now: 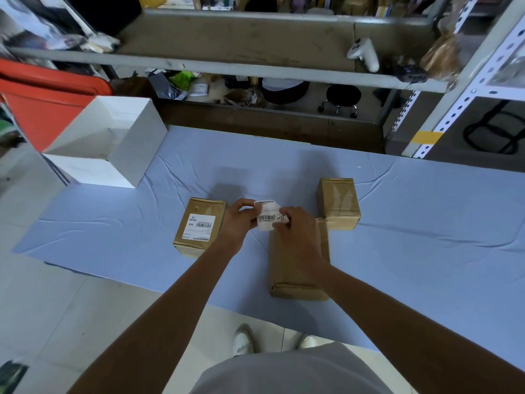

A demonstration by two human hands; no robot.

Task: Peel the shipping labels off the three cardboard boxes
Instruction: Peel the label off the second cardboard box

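My forearms (181,297) out, left hand (237,220) and right hand (297,233) pinch the peeled label (268,216) above the long box (284,271); risk: its adhesive clings to my hands.

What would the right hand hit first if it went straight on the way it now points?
Probably the left hand, just across the peeled label both pinch; the right hand points toward it, though depth is unclear.

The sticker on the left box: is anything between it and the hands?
Nothing visible stands between. The white shipping label faces up on the small brown cardboard box, uncovered, just beside the left hand. That hand and the right hand both pinch a peeled white label.
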